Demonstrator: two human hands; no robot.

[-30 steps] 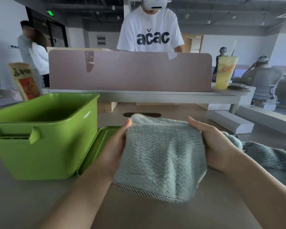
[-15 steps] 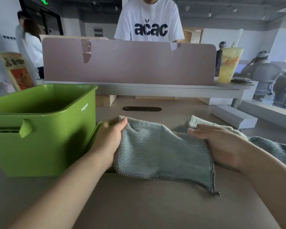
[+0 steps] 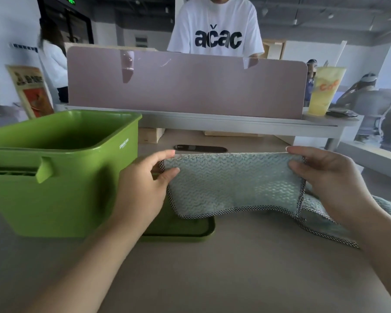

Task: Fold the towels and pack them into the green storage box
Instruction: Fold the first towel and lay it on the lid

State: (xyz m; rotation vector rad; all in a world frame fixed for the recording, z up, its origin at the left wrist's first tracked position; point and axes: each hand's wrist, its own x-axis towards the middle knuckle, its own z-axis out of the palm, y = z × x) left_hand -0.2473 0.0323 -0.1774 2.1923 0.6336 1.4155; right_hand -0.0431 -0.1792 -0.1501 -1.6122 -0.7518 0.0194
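Observation:
A pale blue-green towel (image 3: 233, 184) with a checked hem hangs folded in the air above the table. My left hand (image 3: 145, 188) pinches its upper left corner and my right hand (image 3: 325, 177) pinches its upper right corner. The towel's lower edge sags just over the green lid (image 3: 190, 231) lying flat on the table. The green storage box (image 3: 54, 177) stands open at the left, right beside my left hand; its inside looks dark and no towel shows in it. Another towel (image 3: 325, 222) of the same colour lies on the table under my right wrist.
A pink divider panel (image 3: 185, 84) on a grey shelf closes off the far side of the table, with a person in a white T-shirt behind it. A yellow cup (image 3: 325, 93) stands on the shelf at right. A dark cable slot (image 3: 200, 148) sits beyond the towel.
The towel was held bunched, then spread on the table half a second ago. Now both hands have lifted it by its top corners, stretched wide between them.

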